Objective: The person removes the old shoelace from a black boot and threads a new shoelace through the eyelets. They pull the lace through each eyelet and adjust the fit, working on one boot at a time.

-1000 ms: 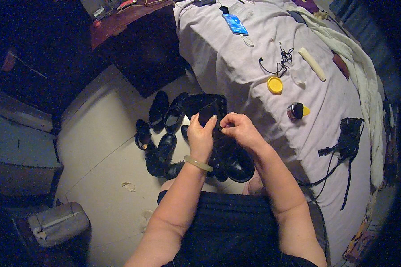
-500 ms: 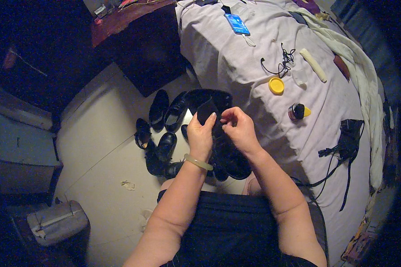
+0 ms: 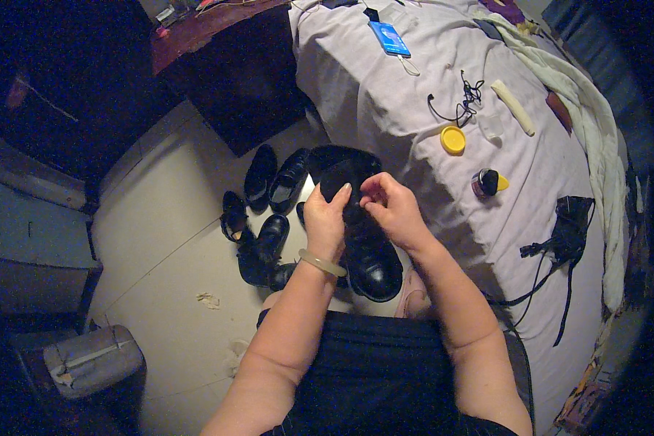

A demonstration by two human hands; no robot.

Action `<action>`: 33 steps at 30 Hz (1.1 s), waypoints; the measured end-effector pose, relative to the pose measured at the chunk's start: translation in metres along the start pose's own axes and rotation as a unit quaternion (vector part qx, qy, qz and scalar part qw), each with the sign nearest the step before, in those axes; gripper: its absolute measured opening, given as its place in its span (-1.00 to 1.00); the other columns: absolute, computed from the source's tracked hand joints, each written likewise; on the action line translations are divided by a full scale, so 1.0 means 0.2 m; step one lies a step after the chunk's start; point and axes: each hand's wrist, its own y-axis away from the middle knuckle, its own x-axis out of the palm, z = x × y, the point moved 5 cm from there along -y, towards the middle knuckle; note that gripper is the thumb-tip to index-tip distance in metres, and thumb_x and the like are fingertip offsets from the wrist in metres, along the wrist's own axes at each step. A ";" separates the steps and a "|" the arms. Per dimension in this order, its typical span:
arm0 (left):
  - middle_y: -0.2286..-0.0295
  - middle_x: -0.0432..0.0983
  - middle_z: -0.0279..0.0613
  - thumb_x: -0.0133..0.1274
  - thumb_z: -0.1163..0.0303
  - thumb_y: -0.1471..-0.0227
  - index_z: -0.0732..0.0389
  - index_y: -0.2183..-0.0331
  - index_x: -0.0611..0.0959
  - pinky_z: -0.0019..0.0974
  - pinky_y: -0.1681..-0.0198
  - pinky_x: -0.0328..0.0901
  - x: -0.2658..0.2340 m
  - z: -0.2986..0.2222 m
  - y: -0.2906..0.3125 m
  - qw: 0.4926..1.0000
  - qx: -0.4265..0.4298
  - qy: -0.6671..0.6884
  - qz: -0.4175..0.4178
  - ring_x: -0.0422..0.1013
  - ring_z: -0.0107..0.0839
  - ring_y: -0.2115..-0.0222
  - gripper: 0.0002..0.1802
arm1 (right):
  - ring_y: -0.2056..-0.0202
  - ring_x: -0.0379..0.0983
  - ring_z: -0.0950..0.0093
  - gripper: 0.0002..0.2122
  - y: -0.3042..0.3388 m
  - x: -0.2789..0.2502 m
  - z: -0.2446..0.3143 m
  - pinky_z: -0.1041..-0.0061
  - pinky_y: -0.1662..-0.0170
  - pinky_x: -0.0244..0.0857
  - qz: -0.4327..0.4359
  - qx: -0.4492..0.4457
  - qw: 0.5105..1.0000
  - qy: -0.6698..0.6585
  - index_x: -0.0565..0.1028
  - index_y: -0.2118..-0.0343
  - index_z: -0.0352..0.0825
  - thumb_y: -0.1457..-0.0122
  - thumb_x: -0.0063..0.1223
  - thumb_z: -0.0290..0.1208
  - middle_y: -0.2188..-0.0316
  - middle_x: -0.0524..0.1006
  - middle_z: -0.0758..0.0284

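Observation:
A black leather boot (image 3: 375, 270) hangs between my forearms, its rounded shiny toe pointing back toward me. My left hand (image 3: 327, 218), with a pale bangle at the wrist, is closed on the boot's dark upper end, thumb on top. On the other side of the upper, my right hand (image 3: 389, 207) has its fingers curled and pinched together. Whatever lies between those fingertips is too small and dark to make out. Several other black shoes (image 3: 260, 178) stand on the floor to the left of my hands, some partly behind my left wrist.
On the bed's pale sheet (image 3: 407, 94) at the right lie a yellow lid (image 3: 453, 140), a small dark jar (image 3: 485, 183), a black cable (image 3: 466, 105), a phone (image 3: 389, 38) and a black strapped item (image 3: 563, 232). A grey cylindrical bag (image 3: 94, 361) is at lower left.
The boot has tilted, so its toe now shows more fully and nearer to me. Both hands keep nearly the same place and grip.

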 end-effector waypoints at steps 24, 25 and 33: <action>0.33 0.55 -0.23 0.06 0.55 -0.04 0.28 0.21 0.55 -0.33 0.27 0.38 -0.03 0.02 0.00 0.996 -0.019 0.083 -0.013 0.46 -0.41 0.39 -0.79 | 0.39 0.51 0.22 -0.69 0.05 0.04 0.14 0.33 0.33 0.38 -0.052 -0.100 0.987 0.118 0.45 0.25 -0.30 0.14 0.20 -0.55 0.40 0.53 0.20; 0.34 0.55 -0.23 0.06 0.55 -0.03 0.28 0.21 0.54 -0.33 0.27 0.38 -0.03 0.02 0.00 0.996 -0.024 0.089 -0.008 0.46 -0.41 0.39 -0.79 | 0.38 0.52 0.22 -0.69 0.04 0.04 0.13 0.33 0.33 0.38 -0.041 -0.084 0.991 0.100 0.45 0.25 -0.30 0.13 0.19 -0.55 0.40 0.53 0.20; 0.37 0.55 -0.24 0.08 0.53 -0.01 0.26 0.25 0.54 -0.32 0.30 0.37 -0.02 0.04 -0.01 0.994 -0.053 0.095 -0.002 0.46 -0.41 0.41 -0.81 | 0.45 0.49 0.26 -0.81 0.04 0.02 0.13 0.35 0.38 0.38 -0.004 -0.128 0.984 0.125 0.47 0.37 -0.26 0.11 0.15 -0.54 0.46 0.52 0.27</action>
